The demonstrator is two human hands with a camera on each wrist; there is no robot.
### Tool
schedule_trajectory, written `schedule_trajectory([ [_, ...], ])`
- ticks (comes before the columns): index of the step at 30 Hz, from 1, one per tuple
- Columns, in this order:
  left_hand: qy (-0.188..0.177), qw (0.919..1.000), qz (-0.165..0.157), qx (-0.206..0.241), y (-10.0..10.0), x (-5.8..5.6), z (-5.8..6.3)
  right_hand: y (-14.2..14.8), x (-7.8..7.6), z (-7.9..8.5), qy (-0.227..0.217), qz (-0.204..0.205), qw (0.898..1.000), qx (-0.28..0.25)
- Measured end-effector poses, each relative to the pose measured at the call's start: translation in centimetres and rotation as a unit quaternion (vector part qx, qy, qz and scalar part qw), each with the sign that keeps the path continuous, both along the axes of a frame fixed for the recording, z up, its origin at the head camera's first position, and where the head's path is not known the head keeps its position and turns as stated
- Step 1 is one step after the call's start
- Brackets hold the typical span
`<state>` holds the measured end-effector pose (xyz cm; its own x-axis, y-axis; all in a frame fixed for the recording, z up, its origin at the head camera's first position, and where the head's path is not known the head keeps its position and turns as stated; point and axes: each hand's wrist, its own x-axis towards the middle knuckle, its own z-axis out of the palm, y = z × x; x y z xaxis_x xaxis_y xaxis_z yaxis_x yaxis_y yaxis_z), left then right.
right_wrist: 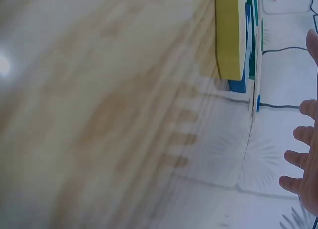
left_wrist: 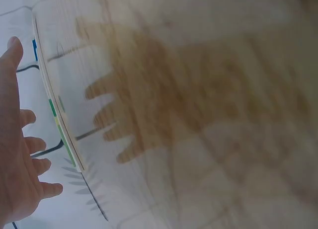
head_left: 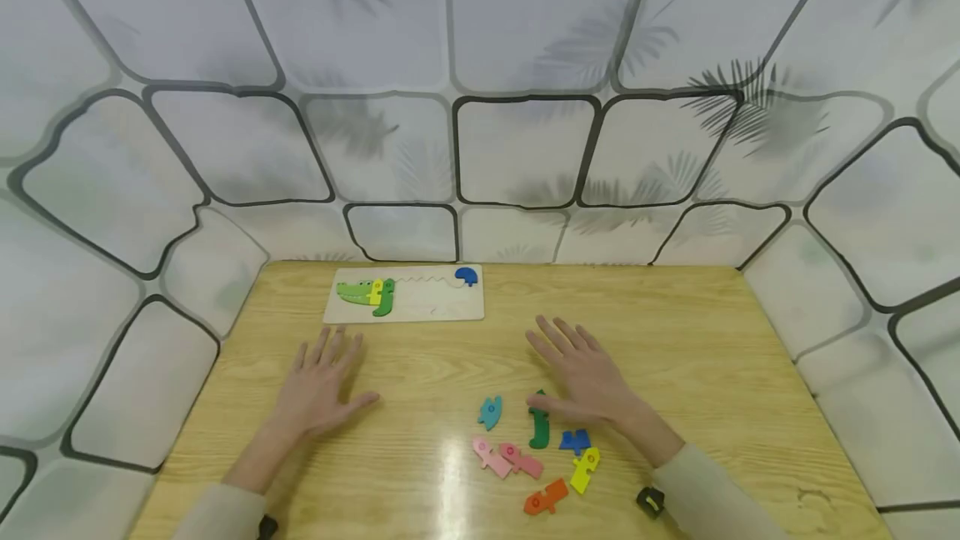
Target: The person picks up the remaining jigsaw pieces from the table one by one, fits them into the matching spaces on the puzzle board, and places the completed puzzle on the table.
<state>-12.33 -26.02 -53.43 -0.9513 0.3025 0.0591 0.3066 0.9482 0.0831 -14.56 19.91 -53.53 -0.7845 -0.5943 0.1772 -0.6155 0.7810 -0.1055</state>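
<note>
My left hand is spread over the table at the left, fingertips just below the puzzle board. Nothing is in it. On the board lie a green crocodile head, a yellow piece, a green leg piece and a blue piece at the right end. My right hand, also spread and holding nothing, is over the table at the right; its thumb overlaps the top of a dark green piece in the head view. Both wrist views show straight fingers.
Loose pieces lie at front centre: light blue, two pink, one of them a light pink piece, orange, yellow and blue. Patterned walls enclose the wooden table at the back and sides.
</note>
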Motion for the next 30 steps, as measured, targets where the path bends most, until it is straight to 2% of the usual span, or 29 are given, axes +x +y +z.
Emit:
schedule_trajectory([
  [5, 0.008, 1.0000, -0.003, 0.000, -0.7, -0.5, -0.1, -1.3, -0.6, 0.3, -0.002, 0.013, 1.000, 0.019],
  [11, -0.004, 1.0000, 0.004, -0.006, -1.4, -1.3, -0.3, -3.1, -1.7, 0.7, -0.007, 0.040, 0.998, 0.040],
  [16, -0.010, 0.9999, 0.007, -0.001, -1.7, -1.9, -0.5, -4.3, -2.8, 0.7, -0.015, 0.059, 0.997, 0.038],
  [23, -0.025, 0.9996, 0.011, 0.003, -2.2, -2.6, -0.6, -5.5, -4.1, 0.9, -0.028, 0.064, 0.997, 0.040],
  [30, -0.035, 0.9993, 0.011, 0.004, -2.6, -3.4, -0.6, -6.7, -5.2, 1.1, -0.063, 0.066, 0.994, 0.068],
])
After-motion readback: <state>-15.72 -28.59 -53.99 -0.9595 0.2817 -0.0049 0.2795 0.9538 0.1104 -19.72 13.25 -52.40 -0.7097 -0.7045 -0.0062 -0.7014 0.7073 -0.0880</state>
